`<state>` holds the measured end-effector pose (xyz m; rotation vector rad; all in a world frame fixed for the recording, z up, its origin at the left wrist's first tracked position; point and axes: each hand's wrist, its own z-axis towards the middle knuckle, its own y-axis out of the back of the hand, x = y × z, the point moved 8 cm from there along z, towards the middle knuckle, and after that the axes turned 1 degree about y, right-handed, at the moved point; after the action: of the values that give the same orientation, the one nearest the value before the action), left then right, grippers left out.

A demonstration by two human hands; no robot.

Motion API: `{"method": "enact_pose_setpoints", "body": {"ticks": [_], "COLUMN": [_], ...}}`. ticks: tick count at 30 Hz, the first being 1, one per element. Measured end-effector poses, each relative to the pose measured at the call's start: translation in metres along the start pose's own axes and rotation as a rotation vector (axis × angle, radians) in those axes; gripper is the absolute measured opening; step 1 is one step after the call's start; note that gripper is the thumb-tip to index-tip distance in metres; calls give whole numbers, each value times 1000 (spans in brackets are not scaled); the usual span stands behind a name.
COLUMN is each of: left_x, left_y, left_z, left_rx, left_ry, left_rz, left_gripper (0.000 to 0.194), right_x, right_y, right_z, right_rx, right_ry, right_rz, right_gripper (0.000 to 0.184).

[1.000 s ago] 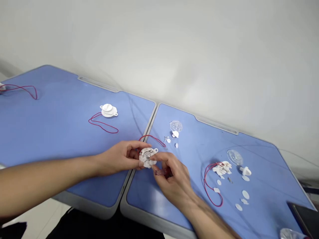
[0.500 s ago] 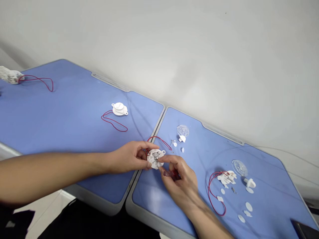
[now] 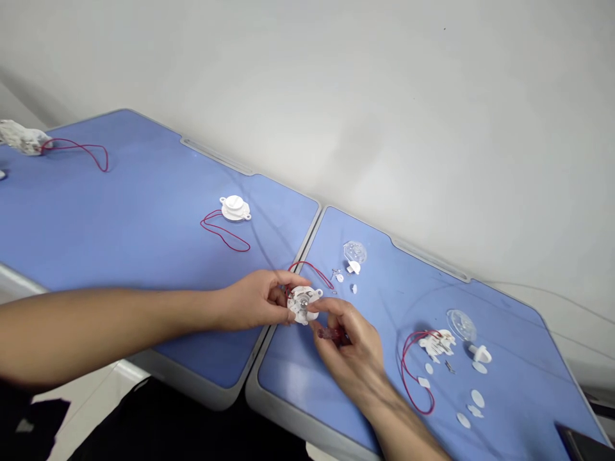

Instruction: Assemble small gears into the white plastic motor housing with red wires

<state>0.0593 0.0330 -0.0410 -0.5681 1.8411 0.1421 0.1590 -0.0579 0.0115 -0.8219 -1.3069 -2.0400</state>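
Left hand [image 3: 257,299] pinches white housing [image 3: 302,302]; right hand [image 3: 355,346], also touching housing, grasps red handle [image 3: 329,333]; red cord [image 3: 317,270] loops just beyond left grip.

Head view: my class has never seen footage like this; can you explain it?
No robot appears here, just a person working bare-handed, seen by a camera worn on the head, looking forward and down. The left hand holds a white part; the right hand seems to touch its edge, with a reddish object, hard to identify, within its curled fingers. A red cord loops nearby. The blue tabletops carry a white round case, clear discs and small white pieces.
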Motion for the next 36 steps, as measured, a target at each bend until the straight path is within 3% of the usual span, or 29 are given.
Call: {"method": "enact_pose_setpoints", "body": {"ticks": [7,14,18,20,24,29,32,36], "left_x": [2,-2,-6,-4,1,-5,-9,-3], "left_y": [-2,2,5,16,15,9,2,3], "left_z": [2,0,-2,1,9,2,1,1], "left_rx": [35,-7,-52,-141,-73,-55,15,6], "left_ry": [-36,-7,26,42,70,65,6,54], "left_rz": [-35,30,70,103,95,123,76,26], "left_gripper": [55,62,54,49,53,48,52,58], "right_x": [-2,3,13,11,6,11,8,0], "right_y": [-1,0,3,2,-2,5,5,5], "right_z": [-1,2,5,8,10,6,6,6], "right_rx": [12,0,-1,29,119,23,3,-9], "right_ry": [-15,31,101,109,108,138,91,-21], "right_rz": [2,-11,-8,-42,-102,-11,22,35], "right_gripper": [25,26,24,25,30,28,24,19]}}
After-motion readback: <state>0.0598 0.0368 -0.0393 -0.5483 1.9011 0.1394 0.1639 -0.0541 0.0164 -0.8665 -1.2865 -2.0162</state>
